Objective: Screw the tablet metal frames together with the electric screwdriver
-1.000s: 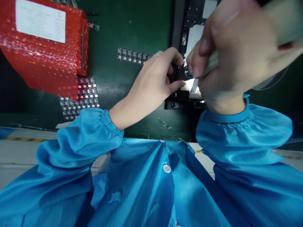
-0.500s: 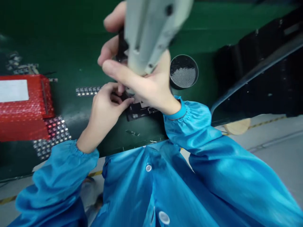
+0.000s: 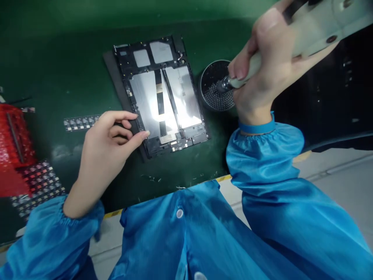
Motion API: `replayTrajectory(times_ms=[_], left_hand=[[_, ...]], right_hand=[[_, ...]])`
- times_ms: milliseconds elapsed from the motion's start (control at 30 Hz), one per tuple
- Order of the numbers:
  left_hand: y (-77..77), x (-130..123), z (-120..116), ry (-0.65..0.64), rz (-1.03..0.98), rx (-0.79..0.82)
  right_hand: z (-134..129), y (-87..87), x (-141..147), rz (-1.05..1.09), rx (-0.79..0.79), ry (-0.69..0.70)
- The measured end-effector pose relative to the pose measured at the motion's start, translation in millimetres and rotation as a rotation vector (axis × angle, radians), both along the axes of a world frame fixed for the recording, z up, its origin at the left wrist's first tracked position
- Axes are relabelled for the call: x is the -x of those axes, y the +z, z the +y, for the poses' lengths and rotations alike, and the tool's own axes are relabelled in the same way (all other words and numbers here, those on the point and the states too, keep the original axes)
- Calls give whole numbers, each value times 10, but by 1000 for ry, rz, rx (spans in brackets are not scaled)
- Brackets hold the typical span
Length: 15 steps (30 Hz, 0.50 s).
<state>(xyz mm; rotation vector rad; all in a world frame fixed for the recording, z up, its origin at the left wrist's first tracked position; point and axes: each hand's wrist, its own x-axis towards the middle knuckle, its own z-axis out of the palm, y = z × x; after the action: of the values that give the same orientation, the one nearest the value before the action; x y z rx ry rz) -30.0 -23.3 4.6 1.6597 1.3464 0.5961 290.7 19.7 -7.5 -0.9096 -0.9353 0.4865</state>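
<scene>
Head view: left hand (image 3: 107,144) steadies open tablet (image 3: 161,93), right hand (image 3: 262,74) grips screwdriver (image 3: 309,27)

This is an electronics assembly workshop, at a factory bench. A green mat (image 3: 72,70) covers the bench, and an opened tablet (image 3: 161,93) lies on it with its inner metal plates and boards bare. Just right of the tablet stands a round dish of screws (image 3: 214,91). Left of the tablet lie strips of small parts (image 3: 80,122) and red bubble wrap (image 3: 13,144). The person wears a blue work coat (image 3: 204,233) and grips an electric screwdriver (image 3: 309,31).
</scene>
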Motion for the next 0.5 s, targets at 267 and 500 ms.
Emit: replayTrajectory(times_ms=[267,500], left_hand=[[-13,9,-6,5,-19,9],[-74,12,5,3,-38,3]], right_hand=[[-46,31,32,19,8,6],[-57,-37,1,-154,-8,42]])
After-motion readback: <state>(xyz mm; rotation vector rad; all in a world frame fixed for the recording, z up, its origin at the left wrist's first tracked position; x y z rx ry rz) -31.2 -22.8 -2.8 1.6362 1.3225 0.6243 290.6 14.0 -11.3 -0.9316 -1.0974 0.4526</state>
